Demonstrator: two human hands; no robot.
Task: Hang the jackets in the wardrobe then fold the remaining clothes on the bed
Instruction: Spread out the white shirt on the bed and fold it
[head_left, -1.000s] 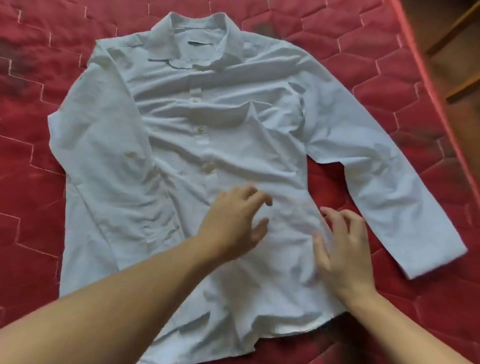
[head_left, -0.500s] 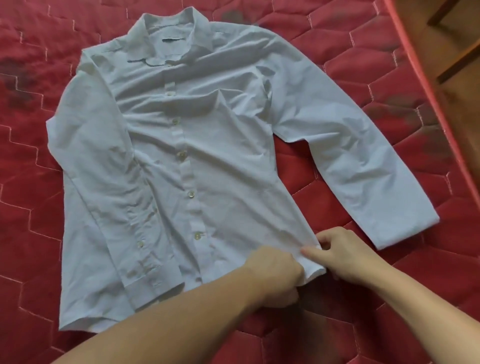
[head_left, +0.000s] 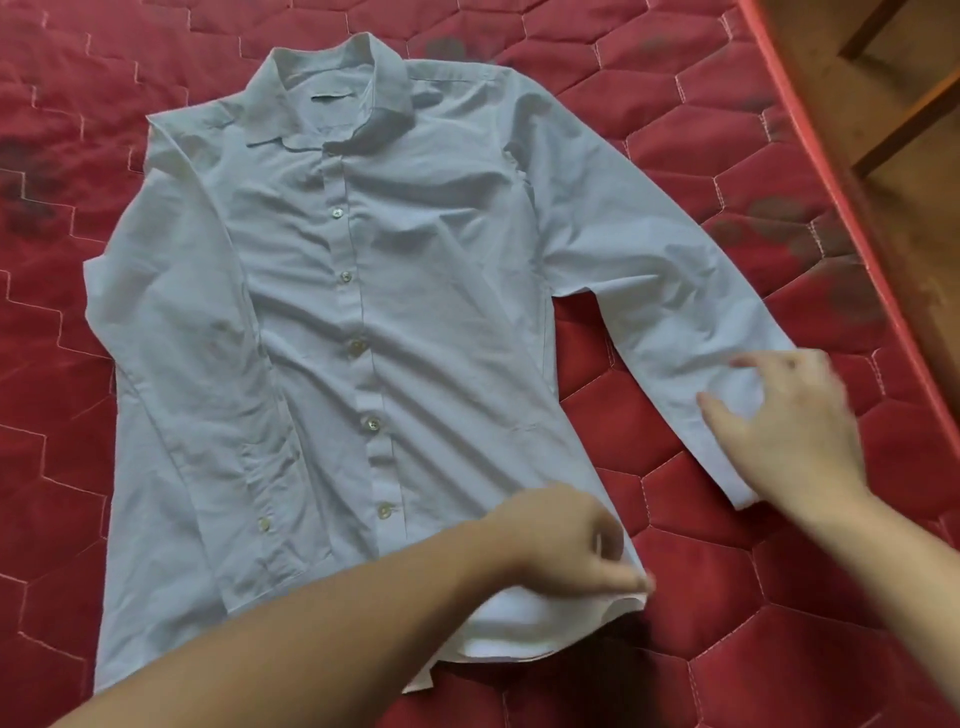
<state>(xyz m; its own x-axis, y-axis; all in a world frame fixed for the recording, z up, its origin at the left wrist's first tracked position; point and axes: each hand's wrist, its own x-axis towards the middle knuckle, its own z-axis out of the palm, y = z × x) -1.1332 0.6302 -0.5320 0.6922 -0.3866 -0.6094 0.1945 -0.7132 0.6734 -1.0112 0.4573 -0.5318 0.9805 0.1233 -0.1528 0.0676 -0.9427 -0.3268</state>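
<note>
While my left hand (head_left: 566, 545) pinches the shirt (head_left: 395, 322) hem at the near right to anchor it, my right hand (head_left: 784, 421), fingers spread, reaches onto the right sleeve (head_left: 649, 291), likely to fold it.

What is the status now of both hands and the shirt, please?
Left hand pinches shirt hem corner. Right hand open over spread sleeve cuff. Shirt flat, buttoned, on red mattress. Nothing in the way.

Shirt (head_left: 405, 312): pale blue-white, plain, with pearly off-white buttons (head_left: 356, 346) down the front. Mattress (head_left: 727, 545): deep red, quilted in a hexagon pattern with pale stitching, darker blotches in places, lighter red edging. Floor (head_left: 909, 218): brown wood.
</note>
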